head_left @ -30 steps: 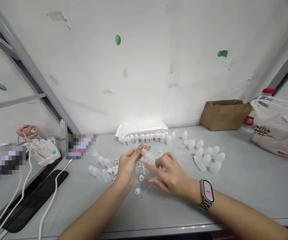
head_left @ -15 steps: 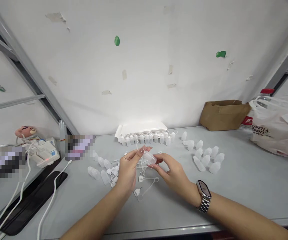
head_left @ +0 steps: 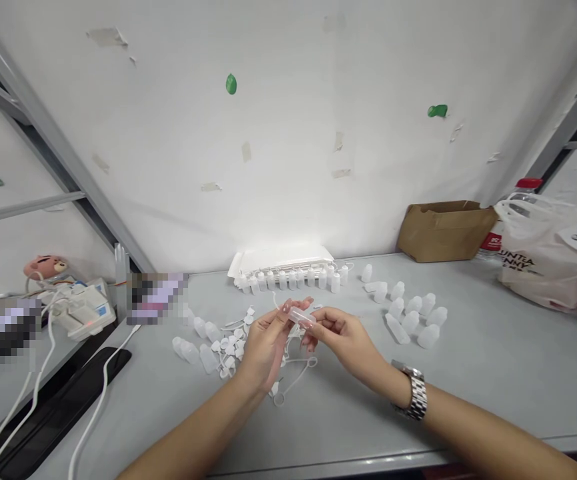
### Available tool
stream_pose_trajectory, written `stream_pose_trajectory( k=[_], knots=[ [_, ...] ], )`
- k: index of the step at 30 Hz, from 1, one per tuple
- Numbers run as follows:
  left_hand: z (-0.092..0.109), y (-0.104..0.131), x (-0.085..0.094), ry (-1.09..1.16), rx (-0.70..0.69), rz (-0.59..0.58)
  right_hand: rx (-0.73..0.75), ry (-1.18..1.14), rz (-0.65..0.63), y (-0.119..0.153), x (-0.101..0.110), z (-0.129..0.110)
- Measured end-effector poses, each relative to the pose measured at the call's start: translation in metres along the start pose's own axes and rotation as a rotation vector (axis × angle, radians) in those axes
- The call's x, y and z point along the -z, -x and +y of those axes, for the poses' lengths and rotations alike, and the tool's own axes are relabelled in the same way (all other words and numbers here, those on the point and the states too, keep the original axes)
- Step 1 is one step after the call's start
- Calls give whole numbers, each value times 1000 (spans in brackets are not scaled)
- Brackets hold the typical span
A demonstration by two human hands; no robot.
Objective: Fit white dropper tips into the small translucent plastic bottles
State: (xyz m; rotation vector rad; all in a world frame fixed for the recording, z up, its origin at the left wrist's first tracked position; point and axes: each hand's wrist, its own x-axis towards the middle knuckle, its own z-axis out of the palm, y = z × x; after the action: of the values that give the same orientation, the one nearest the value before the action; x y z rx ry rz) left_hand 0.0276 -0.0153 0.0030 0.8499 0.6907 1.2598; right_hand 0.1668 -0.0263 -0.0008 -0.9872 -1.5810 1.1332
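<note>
Between my two hands, above the middle of the table, a small translucent plastic bottle (head_left: 301, 317) lies tilted on its side. My left hand (head_left: 268, 340) pinches its left end, where a thin white strap sticks up. The fingers of my right hand (head_left: 341, 333) close on the bottle's other end. White caps with strap loops (head_left: 231, 347) lie in a pile beside my left hand, and one looped strap (head_left: 298, 380) rests below the hands. Several capped bottles (head_left: 293, 279) stand in a row at the back, before a white tray-like box (head_left: 283, 255).
Loose translucent bottles stand and lie on the right (head_left: 411, 320) and on the left (head_left: 193, 347). A cardboard box (head_left: 445, 233) and a plastic bag (head_left: 543, 260) sit at the back right. On the left are a power strip (head_left: 85, 310), white cables (head_left: 103, 393) and a black phone-like slab (head_left: 63, 407).
My right hand has rolled over, turning the watch face away, and its fingers have shifted on the bottle. The bottle lies flatter. The view has moved slightly.
</note>
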Motion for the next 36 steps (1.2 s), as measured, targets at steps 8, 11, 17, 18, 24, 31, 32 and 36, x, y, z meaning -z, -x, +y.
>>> stream_pose_trajectory(
  k=[8,11,17,18,24,31,32,36],
  knots=[
    [7,3,-4,1,5,-28,573,548,203,0,5,10],
    [6,4,-4,34,40,-28,733,675,260,0,4,13],
    [5,3,-5,33,12,46,925,895,279,0,2,11],
    [5,4,-6,30,7,35,943,907,280,1,2,12],
    [4,7,-5,12,-1,-109,698,518,227,8,0,8],
    [14,2,-1,-87,-12,-218,-169,-459,-181,-1,3,-13],
    [16,1,-2,-105,-20,-222,-181,-516,-208,-2,4,-13],
    [20,-1,-3,-162,-65,-152,-139,-518,-193,-3,4,-13]
  ],
)
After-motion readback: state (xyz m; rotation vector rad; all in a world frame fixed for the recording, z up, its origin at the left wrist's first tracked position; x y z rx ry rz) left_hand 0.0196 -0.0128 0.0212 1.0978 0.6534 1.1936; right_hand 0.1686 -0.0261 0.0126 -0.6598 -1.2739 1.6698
